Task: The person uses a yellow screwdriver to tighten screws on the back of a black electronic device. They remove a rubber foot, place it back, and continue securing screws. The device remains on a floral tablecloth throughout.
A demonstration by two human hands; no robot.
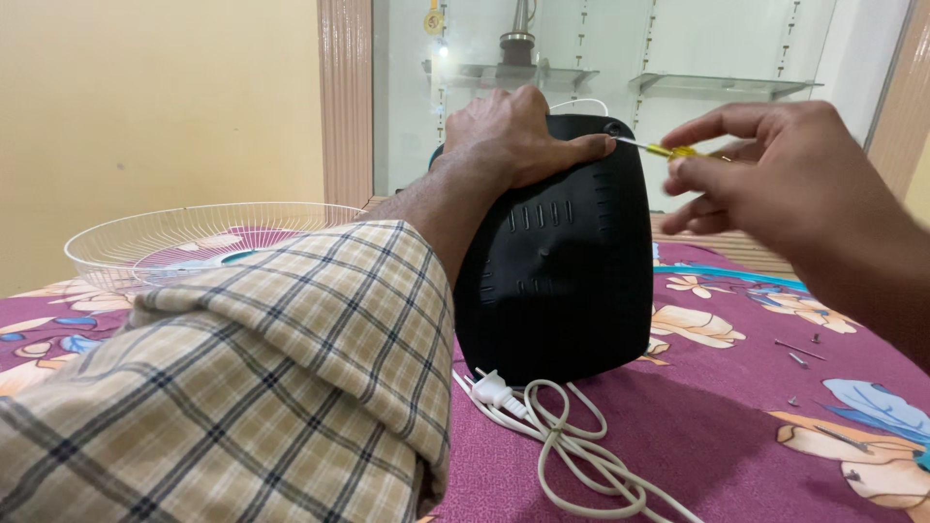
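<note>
A black plastic fan motor housing [562,281] stands upright on a purple flowered cloth [697,426]. My left hand [518,136] grips its top edge, thumb pressed next to a screw hole at the upper right corner. My right hand [765,174] holds a small yellow-handled screwdriver [668,150] whose metal tip meets that screw hole. A checked sleeve covers my left forearm.
A white wire fan guard [194,242] lies at the left on the cloth. A white power cord with plug [557,441] is coiled in front of the housing. Loose screws [799,353] lie at the right, near a blue rim. Glass shelves stand behind.
</note>
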